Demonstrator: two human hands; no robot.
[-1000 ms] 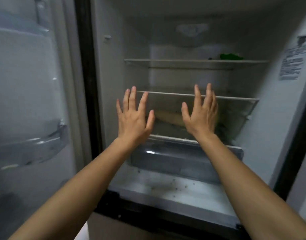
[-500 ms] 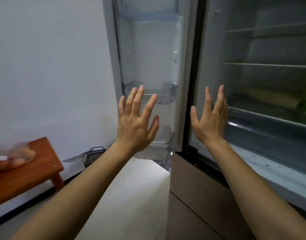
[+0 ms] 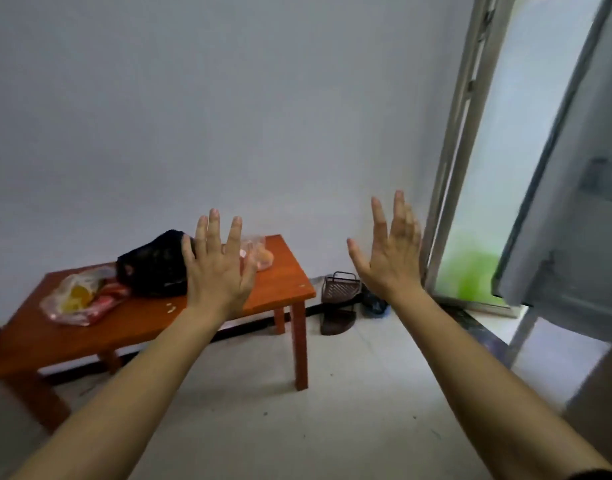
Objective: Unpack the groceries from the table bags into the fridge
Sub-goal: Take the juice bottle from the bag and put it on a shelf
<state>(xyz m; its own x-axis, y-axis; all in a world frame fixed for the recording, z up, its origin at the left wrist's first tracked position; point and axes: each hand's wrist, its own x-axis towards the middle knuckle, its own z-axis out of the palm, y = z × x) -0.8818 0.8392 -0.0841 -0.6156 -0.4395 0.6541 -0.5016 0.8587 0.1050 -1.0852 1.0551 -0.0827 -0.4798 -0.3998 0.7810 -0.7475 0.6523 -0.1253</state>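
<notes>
A low orange wooden table (image 3: 148,320) stands against the white wall at the left. On it lie a black plastic bag (image 3: 155,268), a clear bag with yellow and red contents (image 3: 79,299) at its left end, and a clear bag of pale round items (image 3: 261,256) at the far right corner. My left hand (image 3: 216,271) is raised in front of the black bag, fingers spread, holding nothing. My right hand (image 3: 389,251) is held up to the right of the table, also spread and empty. The open fridge door (image 3: 567,209) shows at the right edge.
A brown basket (image 3: 340,287) and a dark sandal (image 3: 335,322) sit on the floor by the wall, right of the table. A glass door (image 3: 484,168) with a metal frame stands behind the fridge door. Pale tiled floor (image 3: 332,410) lies between me and the table.
The view has swung left, away from the fridge interior and toward the table with the bags. Both hands stay raised, spread and empty.
</notes>
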